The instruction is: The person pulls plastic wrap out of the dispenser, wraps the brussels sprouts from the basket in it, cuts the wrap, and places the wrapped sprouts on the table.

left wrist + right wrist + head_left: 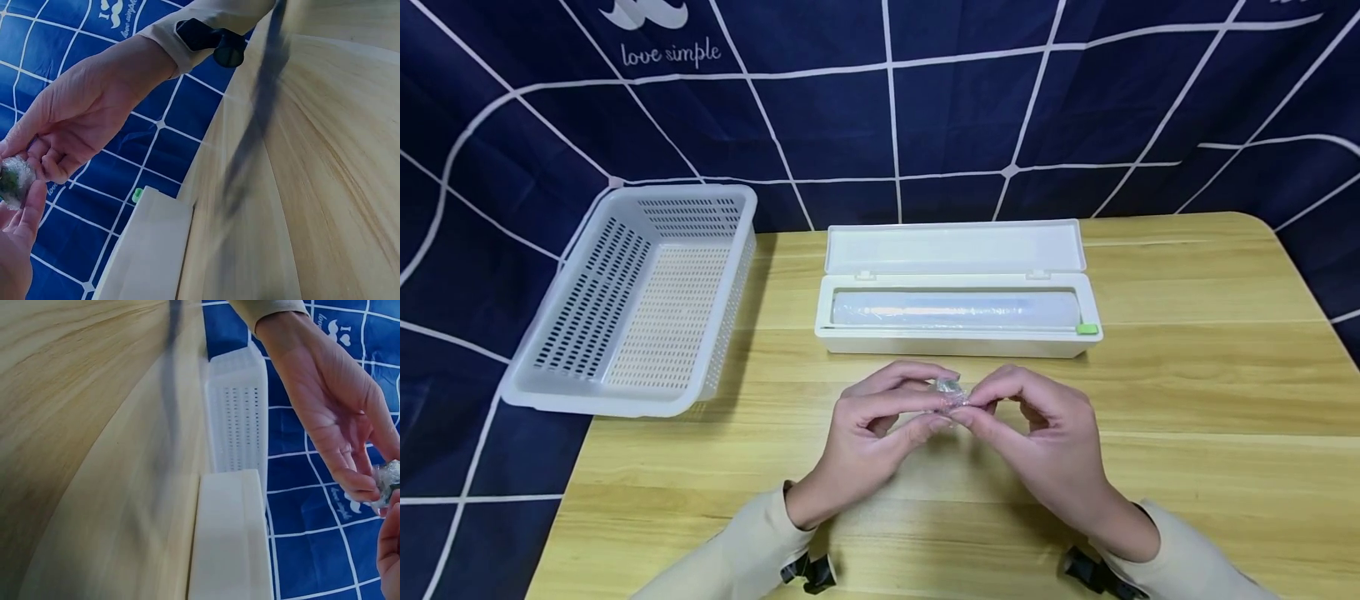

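Note:
A small bundle in crinkled clear plastic film point(951, 388) is held between both hands above the table. Something green shows through the film in the left wrist view, but its kind is unclear. My left hand point(872, 429) grips the bundle from the left between thumb and fingers. From the right, my right hand point(1048, 429) pinches the gathered film with thumb and index finger. Just beyond the hands is a white dispenser box point(958, 343), its lid point(955, 248) raised, with a roll of clear film point(955, 309) inside.
A white perforated plastic basket point(718, 333) stands at the table's left edge. On the box's right front corner is a green tab point(1086, 329). A dark blue cloth point(820, 117) with white lines hangs behind the wooden table point(1210, 400).

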`<action>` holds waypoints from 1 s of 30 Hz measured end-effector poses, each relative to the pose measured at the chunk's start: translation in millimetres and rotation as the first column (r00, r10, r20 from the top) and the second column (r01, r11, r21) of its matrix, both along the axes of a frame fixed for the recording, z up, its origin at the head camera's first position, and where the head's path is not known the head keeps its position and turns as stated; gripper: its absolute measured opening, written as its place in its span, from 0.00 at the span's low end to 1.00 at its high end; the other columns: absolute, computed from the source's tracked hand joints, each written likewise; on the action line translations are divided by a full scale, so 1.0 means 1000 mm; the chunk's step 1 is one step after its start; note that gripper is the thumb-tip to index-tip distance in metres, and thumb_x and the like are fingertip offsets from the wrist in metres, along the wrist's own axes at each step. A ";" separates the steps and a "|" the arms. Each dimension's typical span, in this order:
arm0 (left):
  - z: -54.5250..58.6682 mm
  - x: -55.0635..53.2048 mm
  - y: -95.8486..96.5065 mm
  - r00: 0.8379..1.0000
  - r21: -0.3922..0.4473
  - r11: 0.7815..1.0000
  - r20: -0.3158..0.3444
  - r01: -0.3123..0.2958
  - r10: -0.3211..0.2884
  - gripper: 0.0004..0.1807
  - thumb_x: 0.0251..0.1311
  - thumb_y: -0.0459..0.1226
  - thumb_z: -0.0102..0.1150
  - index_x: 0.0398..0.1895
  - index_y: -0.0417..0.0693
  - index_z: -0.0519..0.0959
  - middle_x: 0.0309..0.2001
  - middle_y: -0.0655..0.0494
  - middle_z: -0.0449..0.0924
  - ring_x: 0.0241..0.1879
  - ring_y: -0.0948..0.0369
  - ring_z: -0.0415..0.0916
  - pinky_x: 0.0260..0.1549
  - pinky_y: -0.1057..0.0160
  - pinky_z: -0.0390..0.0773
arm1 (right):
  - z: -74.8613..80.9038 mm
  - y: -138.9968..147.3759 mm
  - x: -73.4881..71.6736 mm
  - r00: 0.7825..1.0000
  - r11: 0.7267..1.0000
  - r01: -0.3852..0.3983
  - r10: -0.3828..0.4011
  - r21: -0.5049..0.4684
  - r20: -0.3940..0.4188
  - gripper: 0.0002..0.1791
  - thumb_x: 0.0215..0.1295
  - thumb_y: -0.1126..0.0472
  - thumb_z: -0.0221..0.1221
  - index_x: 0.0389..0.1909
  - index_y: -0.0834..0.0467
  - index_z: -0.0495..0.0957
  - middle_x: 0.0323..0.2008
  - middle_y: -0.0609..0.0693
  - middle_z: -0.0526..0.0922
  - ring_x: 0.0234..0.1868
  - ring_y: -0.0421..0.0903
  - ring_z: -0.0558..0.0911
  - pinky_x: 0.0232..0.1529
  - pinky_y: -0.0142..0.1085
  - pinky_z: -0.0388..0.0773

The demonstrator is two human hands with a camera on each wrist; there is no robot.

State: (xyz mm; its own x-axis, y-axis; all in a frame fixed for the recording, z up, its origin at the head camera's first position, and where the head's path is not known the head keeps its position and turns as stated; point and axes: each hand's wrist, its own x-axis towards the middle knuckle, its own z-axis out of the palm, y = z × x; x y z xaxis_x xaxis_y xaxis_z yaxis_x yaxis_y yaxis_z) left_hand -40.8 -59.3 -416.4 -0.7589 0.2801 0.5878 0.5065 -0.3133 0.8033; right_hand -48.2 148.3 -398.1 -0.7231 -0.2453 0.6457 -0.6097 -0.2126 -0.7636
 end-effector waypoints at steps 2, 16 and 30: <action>0.000 0.000 -0.001 1.000 -0.002 1.000 0.003 -0.011 0.011 0.13 0.63 0.13 0.64 0.49 0.24 0.86 0.57 0.30 0.82 0.61 0.41 0.82 0.53 0.43 0.86 | 0.000 -0.001 -0.001 1.000 1.000 -0.023 0.023 -0.019 -0.009 0.06 0.70 0.74 0.71 0.39 0.73 0.84 0.37 0.59 0.90 0.40 0.46 0.88 0.46 0.31 0.86; 0.004 0.000 -0.001 0.995 -0.032 0.996 0.053 -0.084 0.085 0.30 0.58 0.13 0.69 0.66 0.23 0.76 0.60 0.31 0.80 0.57 0.50 0.84 0.59 0.47 0.83 | -0.001 0.001 0.002 0.998 0.994 0.059 -0.062 0.091 0.022 0.08 0.66 0.81 0.66 0.44 0.72 0.83 0.40 0.58 0.86 0.39 0.44 0.82 0.44 0.30 0.83; 0.001 0.000 -0.009 0.992 -0.148 0.982 0.041 -0.113 0.120 0.27 0.60 0.19 0.75 0.64 0.34 0.84 0.60 0.43 0.84 0.55 0.52 0.81 0.29 0.72 0.73 | 0.001 0.005 0.009 0.967 0.947 -0.004 -0.078 0.321 0.242 0.18 0.67 0.81 0.66 0.44 0.53 0.85 0.36 0.49 0.86 0.36 0.44 0.81 0.34 0.33 0.79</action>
State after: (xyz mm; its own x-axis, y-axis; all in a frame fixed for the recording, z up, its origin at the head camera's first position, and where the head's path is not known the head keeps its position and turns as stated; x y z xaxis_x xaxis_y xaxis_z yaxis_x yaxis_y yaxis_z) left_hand -41.2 -68.2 -415.0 -0.8185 0.2680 0.5081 0.4911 -0.1325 0.8610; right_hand -38.8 153.4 -397.0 -0.8624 -0.3770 0.3379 -0.3950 0.0836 -0.9149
